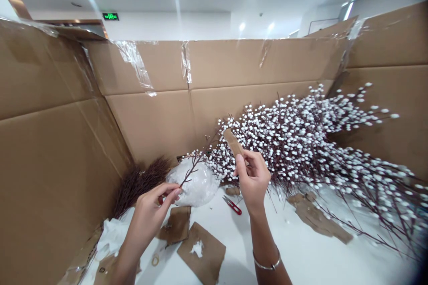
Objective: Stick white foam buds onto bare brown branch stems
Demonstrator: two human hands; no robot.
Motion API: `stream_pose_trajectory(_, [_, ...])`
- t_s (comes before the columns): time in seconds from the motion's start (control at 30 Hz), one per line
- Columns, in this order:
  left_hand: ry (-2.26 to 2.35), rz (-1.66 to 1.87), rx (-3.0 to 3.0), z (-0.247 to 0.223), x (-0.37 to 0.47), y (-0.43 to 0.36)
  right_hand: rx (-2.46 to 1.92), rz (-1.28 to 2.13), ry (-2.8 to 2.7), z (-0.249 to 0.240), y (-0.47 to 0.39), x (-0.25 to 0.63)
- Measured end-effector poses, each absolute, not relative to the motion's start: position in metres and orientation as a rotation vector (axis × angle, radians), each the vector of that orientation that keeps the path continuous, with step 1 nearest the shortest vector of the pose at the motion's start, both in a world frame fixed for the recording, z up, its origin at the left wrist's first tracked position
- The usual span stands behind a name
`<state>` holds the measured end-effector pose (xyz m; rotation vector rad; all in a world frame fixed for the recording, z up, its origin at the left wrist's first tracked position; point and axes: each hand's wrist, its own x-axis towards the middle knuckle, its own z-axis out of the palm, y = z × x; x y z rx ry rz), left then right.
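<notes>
Between thumb and fingers, my left hand [152,207] pinches a thin dark brown artificial twig [194,167], which slants up and to the right. My right hand [252,178] grips a narrow strip of brown cardboard [233,142], raised near the twig's upper end but apart from my left hand. Behind the twig lies a clear plastic bag [197,182] with white bits in it. A big heap of branches with white berries [287,138] spreads behind and to the right of my right hand. Below the hands rest red-handled thread snips [232,205].
Tall cardboard walls [150,118] enclose the white table [240,240]. Bare brown twigs [140,182] are bunched at the left. Cardboard pieces [209,260] lie in front, one with a white scrap on it. A torn cardboard strip [317,218] sits at the right, white crumpled material [112,236] at the left.
</notes>
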<state>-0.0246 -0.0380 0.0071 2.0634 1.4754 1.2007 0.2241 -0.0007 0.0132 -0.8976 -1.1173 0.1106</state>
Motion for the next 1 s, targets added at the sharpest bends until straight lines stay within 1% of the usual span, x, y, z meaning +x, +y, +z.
stream_pose_trajectory(1.0, [1.493,1.194,2.071,0.0085,-0.0258,-0.0399,-0.908,0.128,-1.154,0.0151,-0.0043,0.2242])
